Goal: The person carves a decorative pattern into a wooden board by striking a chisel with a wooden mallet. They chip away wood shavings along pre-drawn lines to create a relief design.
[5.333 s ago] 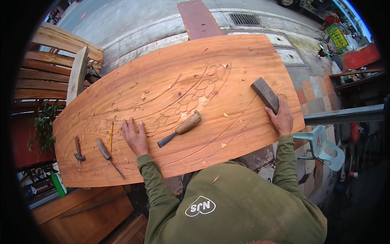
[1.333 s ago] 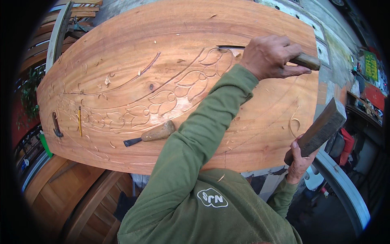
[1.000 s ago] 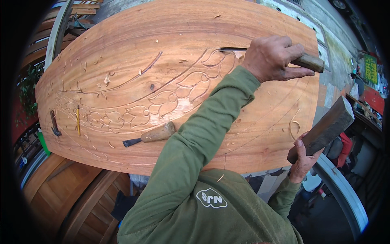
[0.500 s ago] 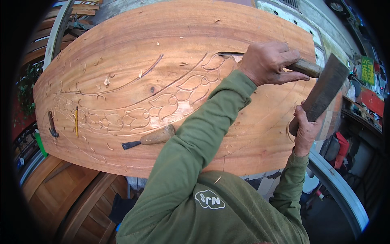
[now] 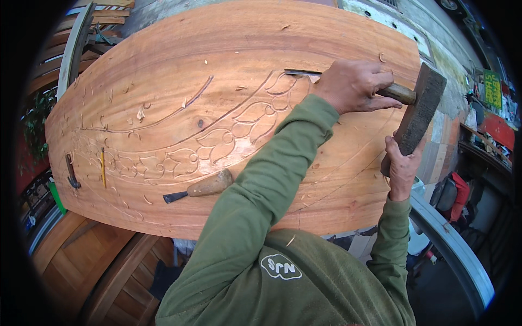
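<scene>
At the far left edge of the big carved wooden panel (image 5: 179, 70) lie a small dark tool (image 5: 71, 171) and a yellow pencil (image 5: 103, 166), side by side and untouched; nearer the middle a spare chisel with a stubby wooden handle (image 5: 200, 188) rests on the leaf carving. To the right, the left hand (image 5: 352, 85) reaches across the body with its fingers wrapped tight round the chisel (image 5: 348, 81), whose dark blade lies flat along a carved line while the brown handle end juts out to the right. The right hand (image 5: 403, 167), at the panel's right edge, grips the low end of the wooden mallet block (image 5: 420, 108), fingers closed about it, its upper end just at the chisel's handle. The chisel looks stiff and light, best held mid-handle as it is; the mallet seems a dense, heavy block, taken at its lower end for swing. The panel itself looks heavy and rigid, though its fine relief could chip. Compared with half a second ago, the mallet has come in from further right to meet the handle.
</scene>
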`<state>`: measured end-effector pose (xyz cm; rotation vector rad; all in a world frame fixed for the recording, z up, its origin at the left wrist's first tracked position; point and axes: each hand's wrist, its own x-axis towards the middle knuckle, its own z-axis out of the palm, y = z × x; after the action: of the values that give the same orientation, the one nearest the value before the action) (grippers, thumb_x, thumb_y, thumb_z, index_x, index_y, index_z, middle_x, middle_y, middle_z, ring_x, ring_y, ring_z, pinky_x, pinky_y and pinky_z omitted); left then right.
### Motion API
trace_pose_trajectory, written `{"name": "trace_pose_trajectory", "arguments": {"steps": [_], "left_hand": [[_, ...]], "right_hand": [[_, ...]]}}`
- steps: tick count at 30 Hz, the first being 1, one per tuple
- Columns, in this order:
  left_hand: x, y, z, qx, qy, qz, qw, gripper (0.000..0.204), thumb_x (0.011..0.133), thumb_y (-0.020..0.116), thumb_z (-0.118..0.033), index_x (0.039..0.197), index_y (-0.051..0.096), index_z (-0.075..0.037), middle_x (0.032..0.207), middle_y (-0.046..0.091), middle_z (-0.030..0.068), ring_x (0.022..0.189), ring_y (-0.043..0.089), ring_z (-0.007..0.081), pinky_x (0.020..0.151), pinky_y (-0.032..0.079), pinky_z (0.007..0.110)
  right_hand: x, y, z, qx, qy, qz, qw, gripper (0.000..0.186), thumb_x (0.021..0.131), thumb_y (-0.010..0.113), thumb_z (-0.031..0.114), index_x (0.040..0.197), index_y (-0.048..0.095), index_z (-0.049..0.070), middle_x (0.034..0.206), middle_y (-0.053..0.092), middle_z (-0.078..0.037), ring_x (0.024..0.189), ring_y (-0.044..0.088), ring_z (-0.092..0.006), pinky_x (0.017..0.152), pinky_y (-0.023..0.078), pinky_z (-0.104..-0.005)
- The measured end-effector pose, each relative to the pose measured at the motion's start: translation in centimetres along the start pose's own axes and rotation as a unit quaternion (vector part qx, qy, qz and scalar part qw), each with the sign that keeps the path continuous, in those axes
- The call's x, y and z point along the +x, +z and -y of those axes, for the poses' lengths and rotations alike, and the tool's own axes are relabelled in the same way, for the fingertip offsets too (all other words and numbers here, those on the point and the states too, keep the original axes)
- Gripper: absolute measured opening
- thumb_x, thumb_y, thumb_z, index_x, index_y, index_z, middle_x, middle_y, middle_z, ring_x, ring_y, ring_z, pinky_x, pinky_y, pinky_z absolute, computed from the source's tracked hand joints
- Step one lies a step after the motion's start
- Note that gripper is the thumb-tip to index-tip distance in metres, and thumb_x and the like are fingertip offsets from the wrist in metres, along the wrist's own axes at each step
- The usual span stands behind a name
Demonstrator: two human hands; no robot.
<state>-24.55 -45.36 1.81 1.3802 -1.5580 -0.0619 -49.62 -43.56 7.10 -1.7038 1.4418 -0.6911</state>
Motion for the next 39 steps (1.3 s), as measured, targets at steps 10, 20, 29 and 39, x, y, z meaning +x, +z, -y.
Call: {"name": "trace_pose_trajectory", "arguments": {"steps": [10,20,29,39], "left_hand": [[-0.5,0.1,0.1,-0.015,-0.036,0.032,0.999,0.053,0.084,0.081,-0.070,0.096,0.077,-0.019,0.080,0.069,0.0003,0.071,0.072,0.0251,0.057,0.056,0.040],[-0.3,-0.1,0.2,0.002,-0.072,0.025,0.997,0.054,0.083,0.080,-0.072,0.100,0.078,-0.021,0.084,0.070,0.0015,0.076,0.073,0.0263,0.061,0.057,0.042],[0.0,0.0,0.3,0.005,-0.084,-0.001,0.996,0.051,0.080,0.085,-0.069,0.099,0.080,-0.021,0.082,0.072,0.0002,0.074,0.073,0.0243,0.059,0.057,0.039],[0.2,-0.6,0.5,-0.018,-0.099,-0.028,0.995,0.050,0.082,0.082,-0.069,0.092,0.073,-0.021,0.080,0.068,0.0017,0.077,0.073,0.0255,0.058,0.056,0.043]], "right_hand": [[0.1,0.5,0.3,0.036,0.043,0.000,0.998,0.084,0.095,0.079,0.003,0.166,0.036,0.003,0.102,0.067,-0.004,0.090,0.065,-0.0126,0.080,0.056,-0.0297],[1.6,0.1,1.0,0.005,0.017,0.031,0.999,0.047,0.096,0.076,0.005,0.138,0.055,0.004,0.101,0.069,-0.006,0.083,0.067,-0.0149,0.077,0.055,-0.0311],[2.7,0.8,0.8,-0.017,-0.023,0.038,0.999,0.076,0.095,0.079,0.005,0.160,0.042,0.001,0.102,0.066,-0.002,0.086,0.063,-0.0105,0.081,0.053,-0.0259],[1.8,1.2,2.1,0.038,0.058,0.007,0.998,0.074,0.096,0.080,0.006,0.160,0.042,0.004,0.104,0.067,-0.005,0.082,0.066,-0.0130,0.074,0.056,-0.0306]]}}
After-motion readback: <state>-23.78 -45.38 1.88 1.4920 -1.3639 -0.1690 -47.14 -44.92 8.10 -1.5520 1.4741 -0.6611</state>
